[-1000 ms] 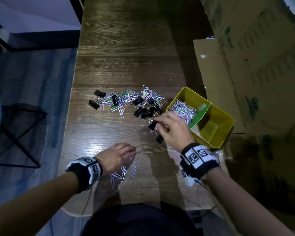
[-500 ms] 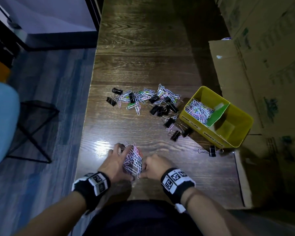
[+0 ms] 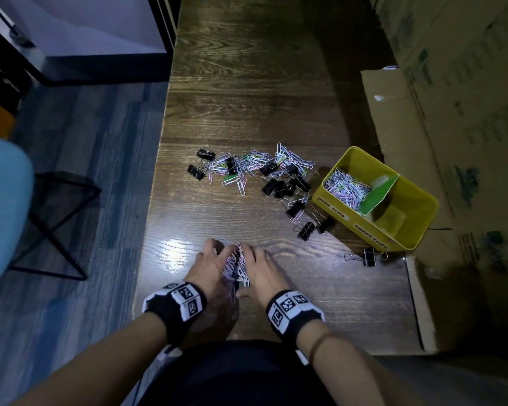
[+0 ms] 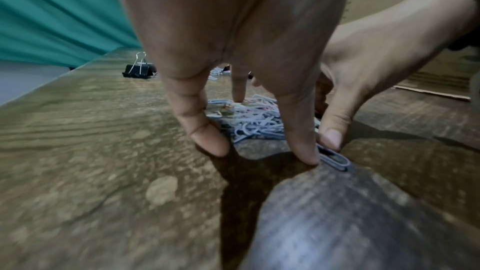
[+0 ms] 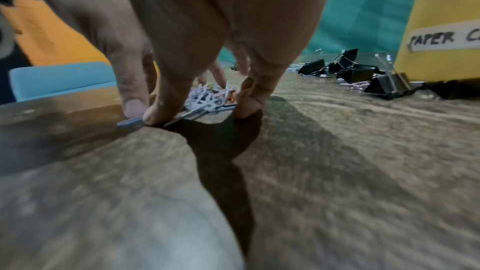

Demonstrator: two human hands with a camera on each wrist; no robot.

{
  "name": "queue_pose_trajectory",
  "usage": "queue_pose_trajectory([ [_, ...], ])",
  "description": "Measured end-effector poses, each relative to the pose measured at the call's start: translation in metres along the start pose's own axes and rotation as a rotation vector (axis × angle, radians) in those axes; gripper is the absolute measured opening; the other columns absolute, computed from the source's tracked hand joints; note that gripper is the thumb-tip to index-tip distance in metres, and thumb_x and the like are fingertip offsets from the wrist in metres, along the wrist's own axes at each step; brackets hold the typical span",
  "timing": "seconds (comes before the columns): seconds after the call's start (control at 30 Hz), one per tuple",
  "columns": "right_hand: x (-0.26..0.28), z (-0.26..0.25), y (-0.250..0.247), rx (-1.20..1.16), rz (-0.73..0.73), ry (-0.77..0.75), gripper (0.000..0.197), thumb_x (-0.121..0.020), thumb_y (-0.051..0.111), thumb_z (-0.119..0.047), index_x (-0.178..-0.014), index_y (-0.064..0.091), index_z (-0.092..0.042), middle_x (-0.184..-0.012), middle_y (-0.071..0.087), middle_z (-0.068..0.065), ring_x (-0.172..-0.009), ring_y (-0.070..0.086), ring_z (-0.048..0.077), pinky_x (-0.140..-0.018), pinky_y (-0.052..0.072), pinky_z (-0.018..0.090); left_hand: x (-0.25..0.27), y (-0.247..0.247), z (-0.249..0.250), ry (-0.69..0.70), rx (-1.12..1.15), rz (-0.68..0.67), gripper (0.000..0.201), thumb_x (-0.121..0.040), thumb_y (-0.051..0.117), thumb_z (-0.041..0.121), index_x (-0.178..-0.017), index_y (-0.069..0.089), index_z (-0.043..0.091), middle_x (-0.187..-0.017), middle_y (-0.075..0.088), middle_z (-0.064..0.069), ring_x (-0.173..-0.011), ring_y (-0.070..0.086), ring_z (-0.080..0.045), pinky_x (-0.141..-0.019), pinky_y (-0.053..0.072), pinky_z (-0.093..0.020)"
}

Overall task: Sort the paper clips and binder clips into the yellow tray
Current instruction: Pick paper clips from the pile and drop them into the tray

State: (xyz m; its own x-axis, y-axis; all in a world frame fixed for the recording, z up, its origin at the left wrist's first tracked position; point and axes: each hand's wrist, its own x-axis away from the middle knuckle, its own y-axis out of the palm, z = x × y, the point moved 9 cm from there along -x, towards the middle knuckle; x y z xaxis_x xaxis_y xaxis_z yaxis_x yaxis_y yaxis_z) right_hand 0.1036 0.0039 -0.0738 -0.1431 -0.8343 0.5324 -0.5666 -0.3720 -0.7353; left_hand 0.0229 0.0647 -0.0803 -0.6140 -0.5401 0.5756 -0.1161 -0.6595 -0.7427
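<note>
Both hands down on the wooden table [image 3: 247, 83], near its front edge, one on each side of a small heap of paper clips [image 3: 236, 265]. Left hand [image 3: 210, 263] on the heap's left side, fingers spread and only lightly bent, fingertips [image 4: 207, 143] planted on the wood against the heap. Right hand [image 3: 263, 272] on the heap's right side, posed the same way, fingertips [image 5: 155, 116] pressing on the table. Heap hemmed in between the two palms; not visibly lifted or pinched. One stray clip [image 4: 333, 158] flat on the wood, touching the two thumb tips.

Yellow tray [image 3: 423, 218] at the right edge of the table, divided by a green partition [image 3: 379, 196]. Compartment labelled "PAPER CLIPS" filled with paper clips [image 3: 346, 189]; contents of the other compartment unclear.

Mixed scatter of clips [image 3: 258, 168] across the middle of the table, left of the tray. Several black binder clips [image 3: 308, 230] close to the tray's front wall; a single binder clip [image 3: 368, 256] near the tray's front corner.
</note>
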Motion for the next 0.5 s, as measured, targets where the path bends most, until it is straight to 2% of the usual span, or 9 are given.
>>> queue_pose_trajectory([
  [0.1, -0.003, -0.004, -0.007, 0.036, -0.011, -0.031, 0.081, -0.078, 0.074, -0.029, -0.143, 0.031, -0.007, -0.137, 0.042, 0.017, -0.126, 0.043, 0.032, -0.100, 0.040, 0.038, -0.005, -0.013, 0.009, 0.052, 0.013, 0.032, 0.076, -0.066, 0.078, 0.016, -0.132, 0.041, 0.022, -0.123, 0.035, -0.010, -0.096, 0.057, -0.027, -0.082, 0.048, -0.027],
  [0.17, -0.004, -0.006, -0.011, 0.047, 0.002, -0.038, 0.061, -0.083, 0.070, -0.026, -0.134, 0.044, -0.005, -0.130, 0.049, 0.016, -0.117, 0.052, 0.033, -0.090, 0.045, 0.037, -0.005, -0.021, 0.013, 0.082, 0.017, 0.064, 0.056, -0.073, 0.070, 0.010, -0.125, 0.053, 0.018, -0.121, 0.044, -0.009, -0.099, 0.058, -0.026, -0.085, 0.042, -0.023],
  [0.23, -0.003, -0.008, -0.014, 0.086, 0.022, -0.051, 0.041, -0.088, 0.064, -0.023, -0.123, 0.054, -0.003, -0.122, 0.055, 0.016, -0.107, 0.058, 0.033, -0.081, 0.047, 0.035, -0.004, -0.025, 0.015, 0.115, 0.026, 0.090, 0.038, -0.078, 0.065, 0.011, -0.116, 0.063, 0.015, -0.117, 0.054, -0.008, -0.100, 0.059, -0.028, -0.087, 0.042, -0.025],
  [0.3, -0.003, -0.008, -0.013, 0.124, 0.030, -0.060, 0.027, -0.092, 0.059, -0.015, -0.115, 0.059, -0.003, -0.112, 0.061, 0.017, -0.097, 0.063, 0.032, -0.076, 0.049, 0.034, -0.003, -0.027, 0.016, 0.167, 0.009, 0.114, 0.026, -0.083, 0.062, 0.016, -0.108, 0.067, 0.013, -0.108, 0.062, -0.009, -0.096, 0.062, -0.029, -0.084, 0.045, -0.027],
  [0.37, -0.006, -0.003, -0.010, 0.110, 0.019, -0.029, 0.019, -0.092, 0.056, -0.006, -0.110, 0.062, -0.003, -0.102, 0.065, 0.017, -0.089, 0.066, 0.031, -0.074, 0.051, 0.034, -0.004, -0.027, 0.016, 0.218, -0.043, 0.114, 0.018, -0.089, 0.057, 0.022, -0.101, 0.066, 0.015, -0.098, 0.067, -0.005, -0.090, 0.063, -0.024, -0.079, 0.046, -0.026],
  [0.43, -0.010, 0.006, -0.008, 0.018, -0.004, 0.025, 0.018, -0.093, 0.053, -0.008, -0.106, 0.064, -0.002, -0.098, 0.066, 0.018, -0.089, 0.064, 0.034, -0.076, 0.053, 0.037, -0.006, -0.026, 0.013, 0.244, -0.092, 0.085, 0.015, -0.092, 0.052, 0.024, -0.098, 0.064, 0.016, -0.092, 0.069, -0.002, -0.084, 0.063, -0.021, -0.075, 0.045, -0.025],
  [0.47, -0.012, 0.011, -0.008, -0.041, -0.019, 0.060, 0.020, -0.093, 0.053, -0.011, -0.105, 0.065, -0.002, -0.096, 0.066, 0.017, -0.088, 0.064, 0.033, -0.075, 0.053, 0.033, -0.006, -0.027, 0.011, 0.253, -0.105, 0.082, 0.015, -0.093, 0.052, 0.023, -0.096, 0.064, 0.016, -0.089, 0.069, -0.002, -0.081, 0.063, -0.021, -0.072, 0.045, -0.025],
  [0.5, -0.013, 0.016, -0.009, -0.108, -0.043, 0.104, 0.021, -0.093, 0.054, -0.012, -0.107, 0.065, -0.002, -0.091, 0.066, 0.015, -0.084, 0.064, 0.030, -0.070, 0.052, 0.026, -0.007, -0.029, 0.008, 0.257, -0.101, 0.087, 0.014, -0.092, 0.052, 0.023, -0.094, 0.064, 0.015, -0.086, 0.069, -0.003, -0.079, 0.064, -0.022, -0.070, 0.044, -0.025],
])
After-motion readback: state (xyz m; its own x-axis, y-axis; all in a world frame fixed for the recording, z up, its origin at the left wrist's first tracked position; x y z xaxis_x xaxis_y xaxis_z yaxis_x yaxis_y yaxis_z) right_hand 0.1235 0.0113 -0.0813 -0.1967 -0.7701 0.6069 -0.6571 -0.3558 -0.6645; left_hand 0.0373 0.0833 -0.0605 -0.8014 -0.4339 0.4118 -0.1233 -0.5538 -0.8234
